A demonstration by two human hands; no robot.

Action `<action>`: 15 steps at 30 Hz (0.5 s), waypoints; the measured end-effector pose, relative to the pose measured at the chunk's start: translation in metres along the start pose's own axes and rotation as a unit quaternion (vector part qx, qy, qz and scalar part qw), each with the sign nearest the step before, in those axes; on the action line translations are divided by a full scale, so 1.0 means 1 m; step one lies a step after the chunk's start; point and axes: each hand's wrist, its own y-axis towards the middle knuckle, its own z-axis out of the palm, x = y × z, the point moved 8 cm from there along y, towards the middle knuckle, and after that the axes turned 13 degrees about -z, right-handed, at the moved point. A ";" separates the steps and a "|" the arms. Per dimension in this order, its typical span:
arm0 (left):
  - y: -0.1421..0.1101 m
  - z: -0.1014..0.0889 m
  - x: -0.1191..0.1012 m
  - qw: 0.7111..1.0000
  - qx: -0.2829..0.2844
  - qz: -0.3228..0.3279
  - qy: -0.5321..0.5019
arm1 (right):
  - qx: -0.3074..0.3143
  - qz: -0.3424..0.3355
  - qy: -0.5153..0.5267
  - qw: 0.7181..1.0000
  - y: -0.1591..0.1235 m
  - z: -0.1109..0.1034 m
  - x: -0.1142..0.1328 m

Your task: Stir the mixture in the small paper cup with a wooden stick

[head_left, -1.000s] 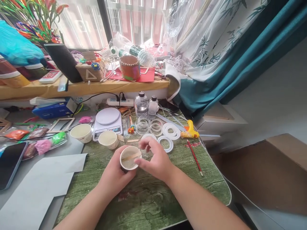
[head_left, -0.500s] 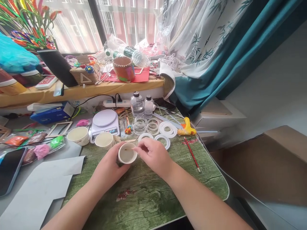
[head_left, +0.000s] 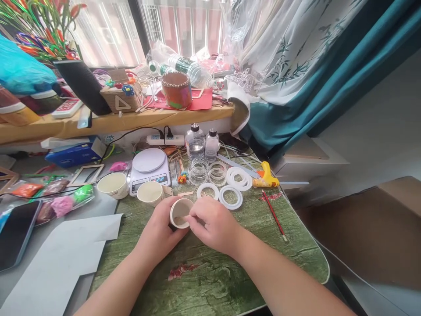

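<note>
Your left hand gripping paper cup, right hand curled at rim, can't tell if holding anything, silicone ring mold just ahead, open green mat behind grip

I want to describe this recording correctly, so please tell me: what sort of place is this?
It looks like a craft corner in a home, beside a window. A digital scale, a yellow hot glue gun and white ring moulds lie around the work surface, below bamboo-print curtains.
</note>
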 end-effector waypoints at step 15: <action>-0.002 0.002 -0.011 1.000 0.001 0.014 0.026 | -0.067 0.005 -0.094 0.993 0.000 -0.019 0.001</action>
